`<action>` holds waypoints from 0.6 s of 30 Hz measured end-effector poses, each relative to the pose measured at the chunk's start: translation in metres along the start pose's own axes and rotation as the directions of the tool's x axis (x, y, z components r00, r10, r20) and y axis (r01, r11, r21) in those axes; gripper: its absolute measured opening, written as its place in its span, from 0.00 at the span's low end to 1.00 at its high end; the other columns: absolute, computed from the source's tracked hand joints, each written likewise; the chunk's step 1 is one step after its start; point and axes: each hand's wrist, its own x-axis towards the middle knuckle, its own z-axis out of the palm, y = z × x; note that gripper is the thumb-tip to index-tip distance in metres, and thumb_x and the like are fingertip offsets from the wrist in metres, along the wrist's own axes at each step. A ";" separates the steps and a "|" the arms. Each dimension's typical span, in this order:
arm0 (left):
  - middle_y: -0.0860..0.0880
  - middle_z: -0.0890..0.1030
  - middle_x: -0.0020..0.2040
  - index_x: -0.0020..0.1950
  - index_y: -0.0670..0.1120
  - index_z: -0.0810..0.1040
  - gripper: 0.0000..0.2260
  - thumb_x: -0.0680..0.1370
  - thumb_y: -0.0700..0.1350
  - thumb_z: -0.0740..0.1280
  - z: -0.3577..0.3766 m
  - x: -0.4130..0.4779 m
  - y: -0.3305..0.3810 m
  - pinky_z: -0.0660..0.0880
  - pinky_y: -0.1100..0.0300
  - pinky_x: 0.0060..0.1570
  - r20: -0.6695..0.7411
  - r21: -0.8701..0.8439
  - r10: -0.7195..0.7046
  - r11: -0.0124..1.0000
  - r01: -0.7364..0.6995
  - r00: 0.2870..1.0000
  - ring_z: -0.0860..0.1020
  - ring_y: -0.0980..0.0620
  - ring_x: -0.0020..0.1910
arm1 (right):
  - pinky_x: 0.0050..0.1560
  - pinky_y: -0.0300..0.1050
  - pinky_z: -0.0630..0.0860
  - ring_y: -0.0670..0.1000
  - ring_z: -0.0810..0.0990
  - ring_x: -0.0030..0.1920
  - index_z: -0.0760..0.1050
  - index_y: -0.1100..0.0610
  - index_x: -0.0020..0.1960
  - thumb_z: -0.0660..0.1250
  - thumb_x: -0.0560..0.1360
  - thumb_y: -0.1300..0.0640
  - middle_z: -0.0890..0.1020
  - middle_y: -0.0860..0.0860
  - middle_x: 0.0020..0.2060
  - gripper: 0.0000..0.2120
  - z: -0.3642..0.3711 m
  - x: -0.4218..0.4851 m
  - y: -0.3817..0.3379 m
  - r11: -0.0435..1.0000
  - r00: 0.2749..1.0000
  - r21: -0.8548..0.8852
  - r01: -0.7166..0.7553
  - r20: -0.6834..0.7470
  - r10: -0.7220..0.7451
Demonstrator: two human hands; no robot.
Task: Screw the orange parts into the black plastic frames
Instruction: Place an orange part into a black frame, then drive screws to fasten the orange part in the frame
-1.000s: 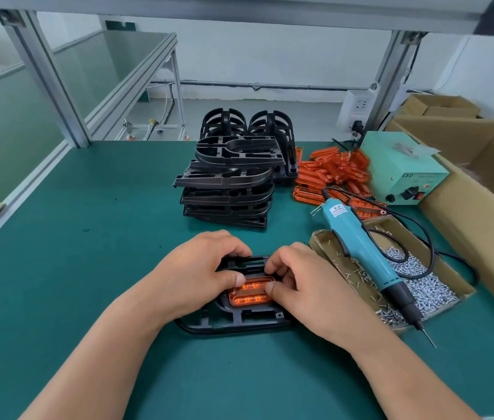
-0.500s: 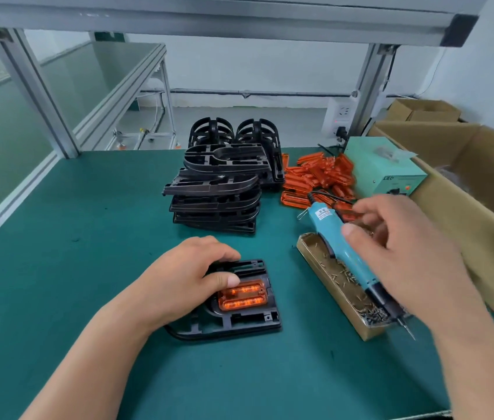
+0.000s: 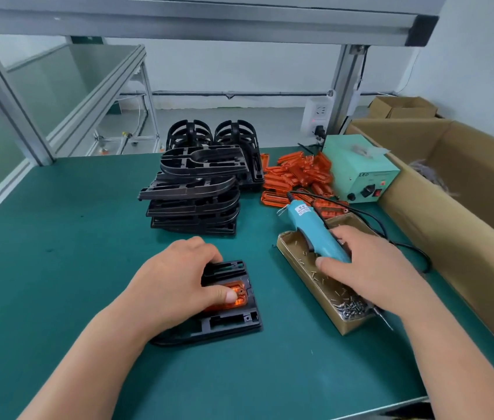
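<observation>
A black plastic frame point(image 3: 233, 321) lies flat on the green mat in front of me, with an orange part point(image 3: 238, 294) seated in its middle. My left hand point(image 3: 176, 286) rests on the frame, its thumb pressing the orange part down. My right hand point(image 3: 373, 268) curls around the blue electric screwdriver point(image 3: 315, 231), which lies across a cardboard tray of screws point(image 3: 342, 324). The driver's lower body is hidden under my hand. More black frames point(image 3: 194, 195) are stacked behind, and loose orange parts point(image 3: 297, 174) are piled to their right.
A green power supply box point(image 3: 361, 174) stands at the back right, its black cable running to the screwdriver. A large open cardboard box point(image 3: 458, 213) lines the right edge of the table. Aluminium posts frame the bench at the back.
My right hand left the orange part, reached right and came down around the screwdriver on the screw tray. My left hand stayed on the frame, thumb now on the orange part.
</observation>
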 end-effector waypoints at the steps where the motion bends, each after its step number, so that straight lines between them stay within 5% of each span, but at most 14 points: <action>1: 0.64 0.73 0.50 0.55 0.63 0.74 0.27 0.64 0.78 0.61 0.000 0.001 0.000 0.75 0.55 0.54 0.005 -0.003 -0.005 1.000 0.005 1.000 0.71 0.62 0.54 | 0.41 0.48 0.75 0.42 0.80 0.41 0.76 0.41 0.57 0.71 0.73 0.35 0.82 0.41 0.42 0.16 0.000 0.001 0.003 0.992 1.000 0.122 -0.008 -0.010 0.009; 4: 0.64 0.74 0.49 0.54 0.63 0.74 0.27 0.63 0.78 0.62 -0.003 0.001 0.001 0.75 0.55 0.53 0.016 -0.009 -0.009 1.000 0.009 1.000 0.72 0.63 0.53 | 0.38 0.48 0.73 0.45 0.79 0.33 0.83 0.47 0.48 0.72 0.71 0.40 0.83 0.44 0.35 0.13 -0.005 0.006 0.009 0.839 0.998 0.544 -0.015 -0.043 0.046; 8: 0.65 0.74 0.50 0.56 0.63 0.75 0.27 0.65 0.78 0.63 -0.006 0.000 0.002 0.75 0.57 0.54 0.028 -0.016 -0.014 1.000 0.014 1.000 0.72 0.64 0.55 | 0.37 0.46 0.72 0.53 0.74 0.34 0.79 0.60 0.47 0.72 0.74 0.53 0.80 0.56 0.36 0.10 -0.007 0.013 0.010 0.449 0.995 0.891 0.057 -0.088 0.049; 13: 0.66 0.75 0.58 0.68 0.60 0.76 0.27 0.75 0.72 0.63 -0.010 -0.004 0.012 0.74 0.58 0.61 -0.058 0.012 0.054 0.999 -0.053 0.997 0.71 0.64 0.62 | 0.32 0.40 0.72 0.52 0.72 0.31 0.73 0.56 0.49 0.69 0.73 0.61 0.77 0.56 0.37 0.07 -0.003 0.015 0.018 0.125 0.982 0.977 0.171 -0.179 0.054; 18: 0.61 0.80 0.51 0.60 0.56 0.82 0.15 0.81 0.60 0.62 -0.017 0.006 0.071 0.76 0.54 0.57 -0.141 -0.003 0.258 0.965 -0.261 0.956 0.76 0.56 0.54 | 0.31 0.41 0.69 0.51 0.71 0.30 0.74 0.59 0.58 0.71 0.73 0.56 0.74 0.52 0.35 0.16 -0.006 0.017 0.029 -0.068 0.950 0.964 0.257 -0.240 0.198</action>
